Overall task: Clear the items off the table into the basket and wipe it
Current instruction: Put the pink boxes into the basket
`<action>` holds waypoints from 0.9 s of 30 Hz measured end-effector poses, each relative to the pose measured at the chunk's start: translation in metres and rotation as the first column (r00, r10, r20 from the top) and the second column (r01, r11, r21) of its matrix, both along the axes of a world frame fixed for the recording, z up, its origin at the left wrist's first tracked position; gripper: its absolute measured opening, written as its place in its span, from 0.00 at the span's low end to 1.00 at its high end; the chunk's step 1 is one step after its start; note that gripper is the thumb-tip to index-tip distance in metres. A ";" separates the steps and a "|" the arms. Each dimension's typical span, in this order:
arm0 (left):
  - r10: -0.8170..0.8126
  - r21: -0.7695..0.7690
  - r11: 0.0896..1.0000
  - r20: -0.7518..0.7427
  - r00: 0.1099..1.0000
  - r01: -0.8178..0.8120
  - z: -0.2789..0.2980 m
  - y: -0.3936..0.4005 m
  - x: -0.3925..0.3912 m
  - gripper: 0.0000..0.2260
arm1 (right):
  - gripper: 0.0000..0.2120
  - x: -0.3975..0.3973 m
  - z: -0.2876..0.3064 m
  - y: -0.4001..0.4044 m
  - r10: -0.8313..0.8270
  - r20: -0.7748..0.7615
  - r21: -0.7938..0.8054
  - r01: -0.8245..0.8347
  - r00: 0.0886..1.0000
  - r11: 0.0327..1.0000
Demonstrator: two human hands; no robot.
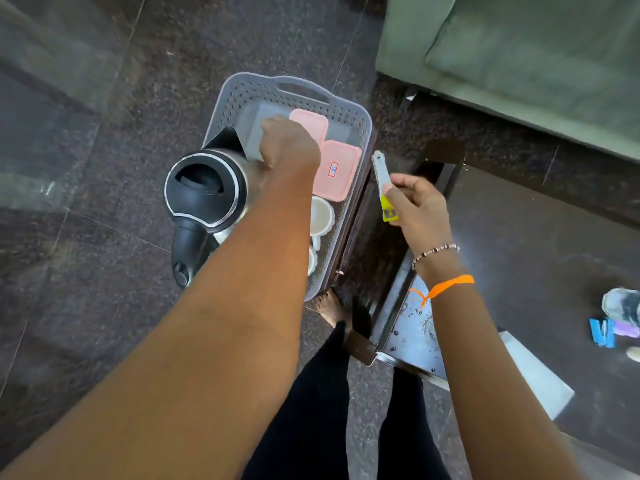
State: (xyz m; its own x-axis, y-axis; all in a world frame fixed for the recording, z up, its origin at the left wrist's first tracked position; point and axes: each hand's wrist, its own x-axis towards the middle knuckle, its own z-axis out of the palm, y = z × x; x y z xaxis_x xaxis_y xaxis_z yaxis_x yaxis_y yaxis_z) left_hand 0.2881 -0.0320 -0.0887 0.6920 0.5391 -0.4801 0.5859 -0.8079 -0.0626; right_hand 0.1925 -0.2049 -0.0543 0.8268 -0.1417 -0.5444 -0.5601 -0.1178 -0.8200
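Over the grey basket on the dark floor, my left hand is fisted around something grey and flat — what it is I cannot tell. Two pink-lidded containers and white cups lie inside; a black kettle sits at the basket's left edge. My right hand pinches a grey-and-yellow tool — beside the dark table.

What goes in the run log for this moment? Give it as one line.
left hand: over basket, beside kettle | right hand: holding peeler-like tool | in basket: pink-lidded containers, white cups | wiping: not begun
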 end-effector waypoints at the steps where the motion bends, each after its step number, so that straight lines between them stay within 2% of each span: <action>1: -0.036 0.042 0.998 -0.033 0.999 0.037 -0.002 0.001 0.000 0.19 | 0.11 0.009 0.000 0.002 0.028 0.036 -0.049 -0.026 0.999 0.998; 5: -0.146 0.114 0.979 -0.192 0.970 0.170 -0.009 0.007 -0.003 0.17 | 0.12 0.052 -0.004 0.015 0.153 0.154 -0.215 -0.118 0.976 0.969; 8: -0.166 0.128 0.971 -0.259 0.952 0.204 -0.010 0.007 -0.004 0.17 | 0.13 0.081 -0.013 0.027 0.331 0.187 -0.358 -0.250 0.925 0.900; 12: -0.219 0.114 0.961 -0.237 0.947 0.251 -0.009 -0.003 -0.012 0.21 | 0.13 0.106 -0.025 0.044 0.583 0.116 -0.566 -0.429 0.804 0.704; 16: -0.394 -0.024 0.917 -0.200 0.897 0.397 -0.007 -0.013 -0.031 0.24 | 0.11 0.117 -0.033 0.058 0.702 0.021 -0.697 -0.493 0.712 0.521; 18: -0.435 -0.076 0.900 -0.227 0.871 0.429 -0.006 -0.013 -0.035 0.25 | 0.10 0.119 -0.036 0.064 0.749 -0.027 -0.758 -0.502 0.662 0.416; 21: -0.471 -0.124 0.882 -0.262 0.842 0.454 -0.004 -0.010 -0.035 0.25 | 0.11 0.121 -0.040 0.069 0.767 -0.107 -0.824 -0.488 0.633 0.288; 24: -0.492 -0.130 0.870 -0.297 0.818 0.476 0.002 -0.008 -0.037 0.24 | 0.13 0.126 -0.043 0.074 0.762 -0.158 -0.825 -0.508 0.628 0.247; 27: -0.440 -0.165 0.898 -0.274 0.855 0.409 0.008 -0.011 -0.037 0.23 | 0.14 0.130 -0.045 0.076 0.723 -0.218 -0.801 -0.544 0.655 0.250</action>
State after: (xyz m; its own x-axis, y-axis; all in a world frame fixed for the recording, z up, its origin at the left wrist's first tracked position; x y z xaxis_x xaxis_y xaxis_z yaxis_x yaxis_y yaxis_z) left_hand 0.2506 -0.0429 -0.0807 0.6596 0.1658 -0.7331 0.1512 -0.9847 -0.0866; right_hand 0.3222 -0.1293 -0.0997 0.9043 0.2123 -0.3705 0.1274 -0.9623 -0.2404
